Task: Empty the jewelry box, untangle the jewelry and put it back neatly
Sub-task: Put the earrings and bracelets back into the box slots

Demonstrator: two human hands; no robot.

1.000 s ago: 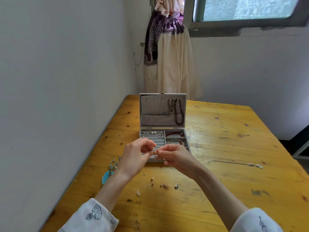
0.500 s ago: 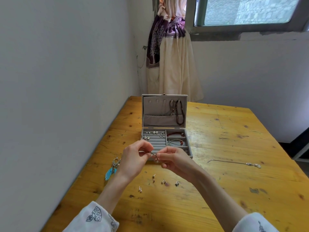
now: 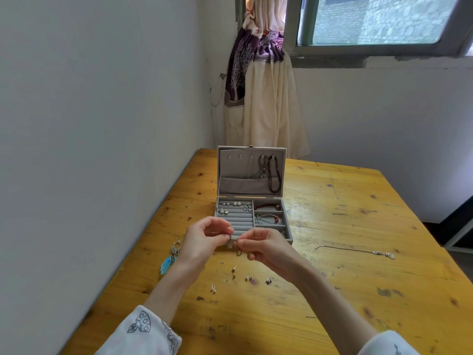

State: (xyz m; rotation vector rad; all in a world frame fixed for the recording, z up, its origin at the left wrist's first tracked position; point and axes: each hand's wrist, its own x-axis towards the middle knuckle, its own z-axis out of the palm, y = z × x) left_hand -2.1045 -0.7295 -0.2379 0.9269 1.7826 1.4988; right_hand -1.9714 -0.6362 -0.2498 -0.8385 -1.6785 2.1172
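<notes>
Pale walls meet at a corner where a cream and purple curtain (image 3: 258, 98) hangs beside a window (image 3: 378, 21), and a knotty wooden table (image 3: 358, 290) fills the room below. Toward the far left of that table stands the grey jewelry box (image 3: 253, 198), its lid upright. Dark bead necklaces (image 3: 271, 172) hang from the lid's hooks, small stud earrings (image 3: 236, 204) sit in the ridged rows of the box's left part, and a red bead bracelet (image 3: 266, 207) lies in its top right compartment, with another bracelet (image 3: 268, 219) in the compartment just nearer. Just in front of the box, above the table, the left hand (image 3: 204, 242) and the right hand (image 3: 268, 248) meet, each with fingers curled and thumb and forefinger pinching a small piece of jewelry (image 3: 235, 246) that dangles between them; what kind of piece it is cannot be told. Nearer than the box, below the hands, several small ear studs (image 3: 247, 276) lie scattered on the wood. To the left of the box lies a blue feather earring (image 3: 171, 257). Well to the right of the box a thin silver chain (image 3: 355, 251) lies stretched out. White patterned sleeves (image 3: 143, 331) cover both forearms at the near edge.
</notes>
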